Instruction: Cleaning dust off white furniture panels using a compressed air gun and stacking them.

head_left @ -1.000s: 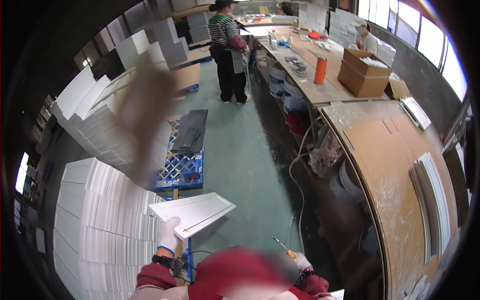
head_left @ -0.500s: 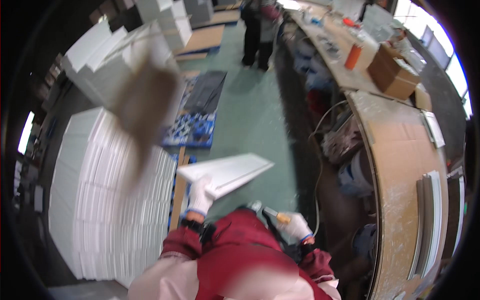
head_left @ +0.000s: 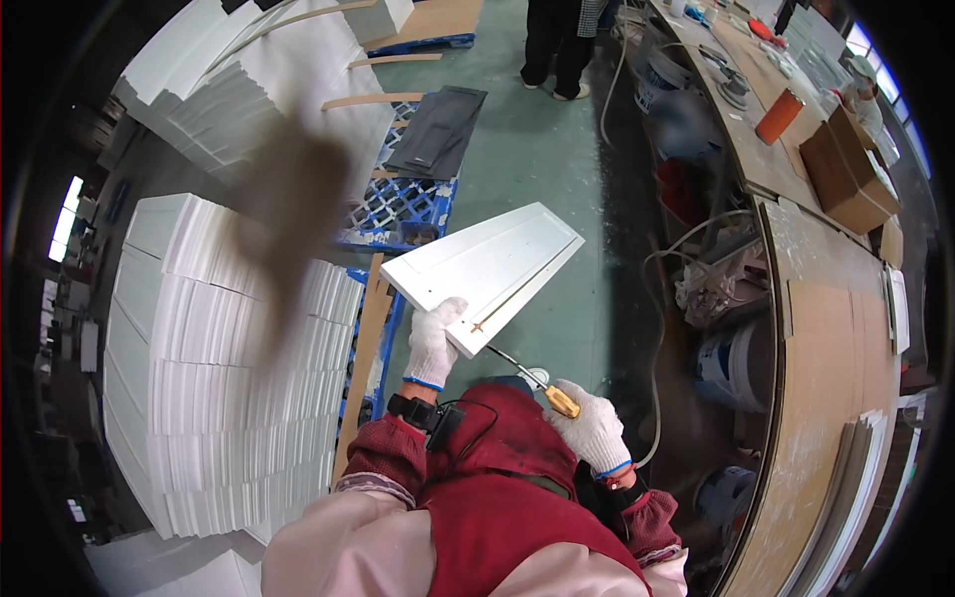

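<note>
White panel [head_left: 487,267], near edge clamped in left hand [head_left: 434,343], overhangs open green floor [head_left: 542,159]; right hand [head_left: 595,430] grips screwdriver [head_left: 532,380].

Green workshop floor [head_left: 537,159] underfoot, tall stacks of white panels [head_left: 229,398] on the left, a long curved wooden bench [head_left: 846,348] sweeping right, daylight through windows [head_left: 900,119] beyond.

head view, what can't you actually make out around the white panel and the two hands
- Left hand: its palm side is hidden under the white panel.
- Screwdriver: its tip at the panel's edge is too small to tell contact.
- Brown smear: a blur over the white stacks; unidentifiable.
- Right hand: its fingers cover most of the handle.
- Standing person: cut off by the top edge.
</note>
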The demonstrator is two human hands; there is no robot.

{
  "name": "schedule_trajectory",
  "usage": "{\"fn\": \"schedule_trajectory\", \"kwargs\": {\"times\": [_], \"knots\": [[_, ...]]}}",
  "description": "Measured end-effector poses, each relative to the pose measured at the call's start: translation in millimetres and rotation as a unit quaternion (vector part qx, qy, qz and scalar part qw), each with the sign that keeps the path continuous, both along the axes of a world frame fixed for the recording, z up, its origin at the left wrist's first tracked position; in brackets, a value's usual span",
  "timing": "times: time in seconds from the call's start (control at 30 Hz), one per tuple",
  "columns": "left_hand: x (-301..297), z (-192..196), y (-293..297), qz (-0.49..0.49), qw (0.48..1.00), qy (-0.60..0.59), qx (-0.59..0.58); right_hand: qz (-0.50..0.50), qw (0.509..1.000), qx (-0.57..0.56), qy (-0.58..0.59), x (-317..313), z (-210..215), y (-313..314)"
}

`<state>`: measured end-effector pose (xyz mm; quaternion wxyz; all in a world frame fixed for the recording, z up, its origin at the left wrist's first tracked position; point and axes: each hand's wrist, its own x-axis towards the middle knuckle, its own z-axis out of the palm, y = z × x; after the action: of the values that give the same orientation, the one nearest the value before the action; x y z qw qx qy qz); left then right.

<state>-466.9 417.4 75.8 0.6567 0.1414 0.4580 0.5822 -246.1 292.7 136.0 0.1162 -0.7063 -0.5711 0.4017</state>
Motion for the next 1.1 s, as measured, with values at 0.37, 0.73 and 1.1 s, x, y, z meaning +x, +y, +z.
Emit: {"fn": "schedule_trajectory", "kwargs": {"times": [0.37, 0.73, 1.1], "knots": [[4, -4, 41, -0.021, 0.999, -0.022, 0.026, 0.067, 0.998, 0.017, 0.003, 13, -8, 75], [11, -11, 53, 0.004, 1.000, -0.026, 0.008, 0.052, 0.998, 0.000, 0.026, 23, -6, 75], [15, -23, 71, -0.023, 1.000, 0.004, 0.011, 0.006, 1.000, 0.001, 0.013, 30, -7, 84]]}}
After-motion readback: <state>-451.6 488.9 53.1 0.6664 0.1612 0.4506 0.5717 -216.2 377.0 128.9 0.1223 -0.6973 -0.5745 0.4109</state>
